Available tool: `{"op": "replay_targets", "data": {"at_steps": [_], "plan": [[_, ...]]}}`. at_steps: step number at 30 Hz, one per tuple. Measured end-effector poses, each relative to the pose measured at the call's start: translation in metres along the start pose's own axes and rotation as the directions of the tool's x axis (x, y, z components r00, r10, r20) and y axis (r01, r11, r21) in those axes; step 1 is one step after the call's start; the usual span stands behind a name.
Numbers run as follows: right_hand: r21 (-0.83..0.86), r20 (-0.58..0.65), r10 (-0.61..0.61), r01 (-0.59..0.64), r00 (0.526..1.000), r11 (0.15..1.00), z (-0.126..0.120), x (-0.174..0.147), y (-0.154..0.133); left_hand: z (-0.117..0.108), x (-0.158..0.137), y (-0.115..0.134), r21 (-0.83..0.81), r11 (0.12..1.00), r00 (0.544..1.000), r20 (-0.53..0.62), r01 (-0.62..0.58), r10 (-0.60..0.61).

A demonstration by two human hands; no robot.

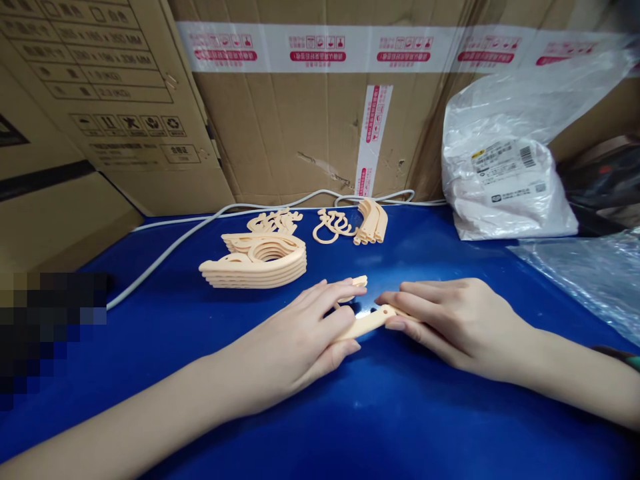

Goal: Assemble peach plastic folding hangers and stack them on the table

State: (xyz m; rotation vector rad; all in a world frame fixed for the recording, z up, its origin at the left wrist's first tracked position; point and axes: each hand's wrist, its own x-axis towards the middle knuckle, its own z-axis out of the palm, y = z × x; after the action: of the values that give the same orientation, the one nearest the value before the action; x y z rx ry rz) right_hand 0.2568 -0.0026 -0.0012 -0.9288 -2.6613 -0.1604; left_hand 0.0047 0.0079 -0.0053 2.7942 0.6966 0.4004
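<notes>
Between my two hands is a beige plastic hanger arm (367, 324) with a small hole near its right end. My left hand (305, 333) is closed round its left part, fingers over the top and thumb below. My right hand (457, 323) pinches a second beige arm piece (404, 315) that meets the first at the holed end; most of it is hidden under the fingers. Just beyond my left fingertips shows a beige hook piece (359, 281), partly covered by that hand. Whether the left fingers touch it, I cannot tell.
On the blue tabletop (350, 427), a stack of folded beige hangers (257, 267) stands left, with loose hooks (275, 220) behind. More hooks (327, 227) and several curved arms (371, 223) lie further right. A white cable (175, 247), cardboard boxes (300, 133) and a plastic bag (505, 180) border the back.
</notes>
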Motion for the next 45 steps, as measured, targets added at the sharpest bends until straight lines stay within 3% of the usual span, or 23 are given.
{"op": "replay_targets", "data": {"at_steps": [21, 36, 45], "plan": [[-0.097, -0.062, -0.103, 0.097, 0.993, 0.991, -0.0044, 0.0006, 0.0006, 0.002, -0.0012, -0.0014, -0.011, 0.999, 0.999, 0.012, -0.042, 0.042], [-0.075, -0.046, -0.103, 0.1, 0.994, 0.992, -0.0043, 0.0015, 0.0, 0.0017, -0.0003, -0.0002, -0.015, 0.999, 0.999, 0.028, -0.041, 0.041], [0.078, 0.011, -0.04, 0.039, 0.999, 0.996, -0.0014, 0.0021, 0.0019, 0.0023, 0.0015, 0.0003, 0.009, 0.999, 0.998, 0.053, -0.038, 0.037]]}}
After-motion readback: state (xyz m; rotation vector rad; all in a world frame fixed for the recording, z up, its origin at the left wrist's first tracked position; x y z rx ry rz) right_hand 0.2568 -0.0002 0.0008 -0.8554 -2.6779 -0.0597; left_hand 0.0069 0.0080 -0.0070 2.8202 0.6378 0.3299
